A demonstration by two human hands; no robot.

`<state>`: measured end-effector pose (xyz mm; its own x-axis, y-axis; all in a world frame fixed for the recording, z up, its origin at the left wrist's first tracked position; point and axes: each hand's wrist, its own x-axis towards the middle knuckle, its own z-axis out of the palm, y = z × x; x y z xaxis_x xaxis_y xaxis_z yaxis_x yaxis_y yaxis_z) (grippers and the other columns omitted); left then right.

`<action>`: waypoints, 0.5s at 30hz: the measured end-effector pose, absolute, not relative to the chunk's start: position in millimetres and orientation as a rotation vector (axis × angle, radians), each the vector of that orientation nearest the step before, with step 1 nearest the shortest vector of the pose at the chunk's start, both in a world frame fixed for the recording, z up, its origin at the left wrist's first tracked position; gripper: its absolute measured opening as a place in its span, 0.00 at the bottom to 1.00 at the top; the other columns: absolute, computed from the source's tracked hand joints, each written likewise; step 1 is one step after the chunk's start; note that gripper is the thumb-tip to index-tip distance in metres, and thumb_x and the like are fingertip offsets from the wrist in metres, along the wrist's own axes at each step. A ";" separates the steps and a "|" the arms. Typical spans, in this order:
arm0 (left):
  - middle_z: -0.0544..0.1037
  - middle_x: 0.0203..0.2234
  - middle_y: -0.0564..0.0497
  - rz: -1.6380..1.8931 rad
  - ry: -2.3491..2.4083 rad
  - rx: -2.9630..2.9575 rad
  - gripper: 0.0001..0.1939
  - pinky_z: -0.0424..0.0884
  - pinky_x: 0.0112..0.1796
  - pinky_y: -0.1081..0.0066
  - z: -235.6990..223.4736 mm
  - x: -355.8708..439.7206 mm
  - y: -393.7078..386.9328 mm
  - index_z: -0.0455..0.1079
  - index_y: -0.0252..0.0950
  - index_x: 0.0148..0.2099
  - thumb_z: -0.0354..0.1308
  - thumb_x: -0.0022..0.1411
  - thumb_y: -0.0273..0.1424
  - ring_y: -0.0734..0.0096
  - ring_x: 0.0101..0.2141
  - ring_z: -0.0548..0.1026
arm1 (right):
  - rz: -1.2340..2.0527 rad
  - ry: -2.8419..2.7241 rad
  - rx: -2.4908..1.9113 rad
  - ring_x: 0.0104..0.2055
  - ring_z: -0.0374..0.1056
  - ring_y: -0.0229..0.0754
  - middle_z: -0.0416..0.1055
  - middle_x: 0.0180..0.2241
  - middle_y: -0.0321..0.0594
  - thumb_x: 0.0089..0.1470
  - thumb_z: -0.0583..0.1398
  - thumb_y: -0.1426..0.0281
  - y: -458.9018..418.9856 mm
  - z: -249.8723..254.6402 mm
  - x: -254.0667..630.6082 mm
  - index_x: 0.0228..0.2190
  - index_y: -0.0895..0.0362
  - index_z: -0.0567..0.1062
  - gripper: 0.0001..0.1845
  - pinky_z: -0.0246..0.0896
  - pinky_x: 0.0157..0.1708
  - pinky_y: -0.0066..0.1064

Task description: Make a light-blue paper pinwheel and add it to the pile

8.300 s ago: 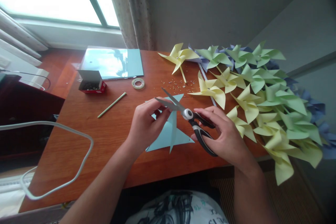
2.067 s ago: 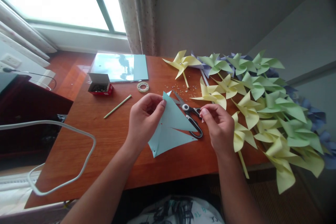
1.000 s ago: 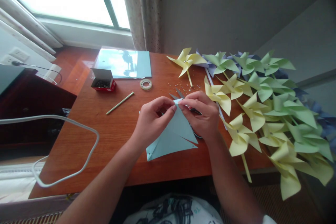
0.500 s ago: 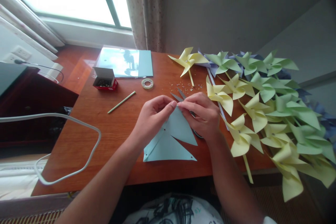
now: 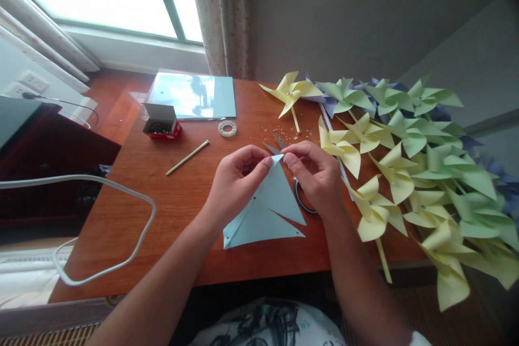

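Observation:
A light blue paper sheet, cut with slits and marked with small dark holes, is in front of me above the table's near part. My left hand pinches its upper corner between thumb and forefinger. At the tip of that same corner, my right hand has its thumb and fingertips pressed together. Scissors lie beneath my right hand, blades parted and pointing away, partly hidden by the fingers. Small paper bits are scattered beyond the blades.
A pale green stick, a tape roll, an open red box of small dark pieces and blue paper in a clear sleeve lie beyond my left hand. Several paper pinwheels crowd the right. A white cable loops at left.
My right fingers have shifted slightly right, uncovering the paper's upper tip and more of the scissors' handle. The sheet's lower right flap has risen a little.

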<state>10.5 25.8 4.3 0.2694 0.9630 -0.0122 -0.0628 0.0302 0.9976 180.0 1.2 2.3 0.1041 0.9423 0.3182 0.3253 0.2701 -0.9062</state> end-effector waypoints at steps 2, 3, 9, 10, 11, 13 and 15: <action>0.72 0.24 0.54 1.033 0.974 1.294 0.12 0.61 0.24 0.76 3.8 10.5 24.9 0.74 0.34 0.33 0.67 0.61 0.38 0.76 0.24 0.66 | 0.837 -1.401 -1.255 0.35 0.73 0.41 0.78 0.34 0.37 0.61 0.63 0.67 1.3 1.0 179.4 0.35 0.52 0.79 0.04 0.68 0.33 0.33; 0.72 0.24 0.53 1.036 0.980 1.310 0.12 0.61 0.25 0.75 3.5 10.4 24.4 0.74 0.34 0.33 0.66 0.61 0.38 0.76 0.25 0.66 | 0.880 -1.390 -1.249 0.35 0.73 0.41 0.78 0.34 0.37 0.61 0.63 0.67 1.3 0.5 179.2 0.35 0.52 0.79 0.04 0.68 0.33 0.33; 0.73 0.25 0.53 1.056 0.988 1.375 0.11 0.62 0.26 0.75 1.0 10.4 23.1 0.74 0.34 0.35 0.65 0.63 0.38 0.75 0.25 0.67 | 0.917 -1.399 -1.268 0.31 0.72 0.40 0.76 0.32 0.36 0.58 0.65 0.66 1.0 0.6 177.5 0.35 0.52 0.79 0.03 0.67 0.28 0.31; 0.73 0.25 0.53 1.057 0.989 1.380 0.11 0.62 0.26 0.75 0.7 10.4 23.2 0.74 0.34 0.35 0.65 0.63 0.37 0.75 0.26 0.67 | 0.904 -1.410 -1.275 0.31 0.72 0.39 0.76 0.32 0.36 0.58 0.65 0.67 1.0 0.7 177.3 0.34 0.52 0.79 0.03 0.67 0.28 0.31; 0.73 0.25 0.53 1.057 0.991 1.384 0.11 0.62 0.26 0.74 0.4 10.5 23.3 0.74 0.34 0.35 0.64 0.63 0.37 0.75 0.26 0.67 | 0.888 -1.418 -1.277 0.31 0.72 0.39 0.76 0.32 0.35 0.57 0.66 0.67 1.0 0.8 177.1 0.34 0.52 0.79 0.02 0.67 0.28 0.31; 0.73 0.25 0.53 1.053 0.992 1.388 0.11 0.62 0.26 0.74 0.1 10.7 23.4 0.74 0.34 0.35 0.64 0.63 0.37 0.74 0.26 0.67 | 0.864 -1.430 -1.272 0.31 0.71 0.39 0.76 0.31 0.35 0.57 0.66 0.68 1.1 0.7 177.1 0.33 0.52 0.79 0.02 0.67 0.29 0.31; 0.73 0.25 0.53 1.053 0.993 1.390 0.11 0.62 0.26 0.74 -0.1 10.8 23.4 0.74 0.34 0.35 0.64 0.63 0.37 0.74 0.26 0.67 | 0.860 -1.430 -1.266 0.31 0.72 0.39 0.76 0.30 0.35 0.57 0.66 0.68 1.3 0.2 177.3 0.32 0.52 0.79 0.02 0.67 0.29 0.31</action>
